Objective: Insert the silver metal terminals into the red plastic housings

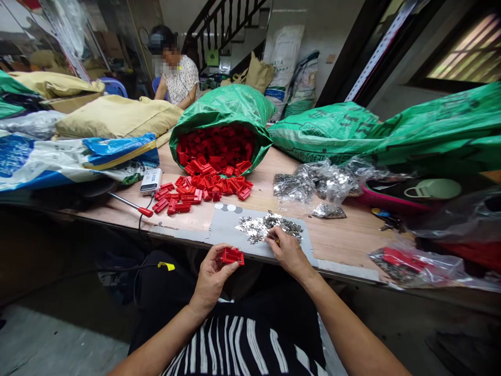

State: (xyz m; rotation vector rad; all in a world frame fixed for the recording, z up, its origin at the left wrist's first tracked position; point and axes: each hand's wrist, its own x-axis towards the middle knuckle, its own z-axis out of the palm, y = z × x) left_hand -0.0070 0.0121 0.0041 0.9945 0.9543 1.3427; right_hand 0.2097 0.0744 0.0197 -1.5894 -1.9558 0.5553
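One red plastic housing (232, 256), pinched by the left hand (211, 274), at that hand's two o'clock, right hand (288, 253) bent-fingered over small metal plates (253, 227) at its eleven o'clock, grip impossible to tell.

Behind far edge of table (340, 243): pale wall (336, 28), dark stair railing (201, 19) | beyond far right corner: bright barred window (465, 49) | below: grey floor (70, 344)

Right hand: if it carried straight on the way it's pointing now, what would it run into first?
Most likely the small silver metal pieces on the grey mat; the right hand reaches over their near edge, though its exact height above them is unclear.
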